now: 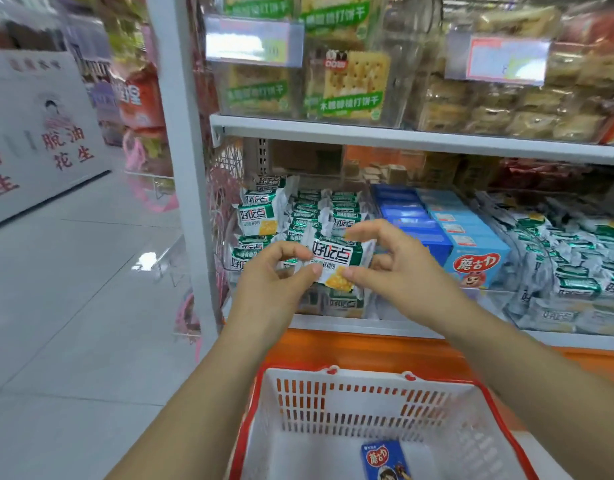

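Head view: a green-and-white biscuit packet (336,259) is held up between both hands, in front of the lower shelf (333,325) and its stack of like packets (309,209). The grip of the left hand (274,278) is pinched on the packet's left edge. The grip of the right hand (399,263) is clamped on its right side, top and bottom. Below sits a red-rimmed basket (333,370) with a small blue box (385,459) inside.
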A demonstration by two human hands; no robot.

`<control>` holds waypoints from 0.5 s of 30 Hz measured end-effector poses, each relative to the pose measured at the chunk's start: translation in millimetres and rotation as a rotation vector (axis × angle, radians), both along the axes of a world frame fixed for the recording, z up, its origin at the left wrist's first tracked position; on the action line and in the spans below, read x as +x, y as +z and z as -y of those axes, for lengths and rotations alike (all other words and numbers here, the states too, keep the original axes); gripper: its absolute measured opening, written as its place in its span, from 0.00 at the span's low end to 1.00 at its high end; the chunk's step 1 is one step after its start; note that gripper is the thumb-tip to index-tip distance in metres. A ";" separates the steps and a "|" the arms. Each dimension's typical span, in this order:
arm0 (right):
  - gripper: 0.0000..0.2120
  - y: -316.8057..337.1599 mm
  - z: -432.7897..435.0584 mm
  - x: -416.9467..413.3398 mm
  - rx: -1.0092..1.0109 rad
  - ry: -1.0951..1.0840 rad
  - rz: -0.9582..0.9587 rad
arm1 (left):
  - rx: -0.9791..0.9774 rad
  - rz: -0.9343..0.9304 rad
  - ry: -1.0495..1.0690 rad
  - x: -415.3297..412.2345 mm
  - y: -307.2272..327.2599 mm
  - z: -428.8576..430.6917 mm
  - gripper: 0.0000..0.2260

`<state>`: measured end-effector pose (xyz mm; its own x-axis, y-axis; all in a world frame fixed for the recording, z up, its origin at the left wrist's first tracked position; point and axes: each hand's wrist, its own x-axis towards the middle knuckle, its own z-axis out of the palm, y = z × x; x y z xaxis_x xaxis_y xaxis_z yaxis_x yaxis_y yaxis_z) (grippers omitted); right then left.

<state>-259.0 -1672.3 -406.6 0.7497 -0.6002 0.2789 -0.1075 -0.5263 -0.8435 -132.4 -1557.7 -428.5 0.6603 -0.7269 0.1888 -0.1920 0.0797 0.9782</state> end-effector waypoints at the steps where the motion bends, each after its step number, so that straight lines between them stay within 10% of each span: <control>1: 0.17 3.1 0.8 10.5 -0.053 0.022 -0.029 | -0.004 -0.005 0.020 6.2 1.5 -1.8 0.06; 15: 0.18 -9.3 29.9 155.2 -0.401 -0.070 -0.240 | 0.302 0.223 0.200 83.1 -16.4 -17.1 0.19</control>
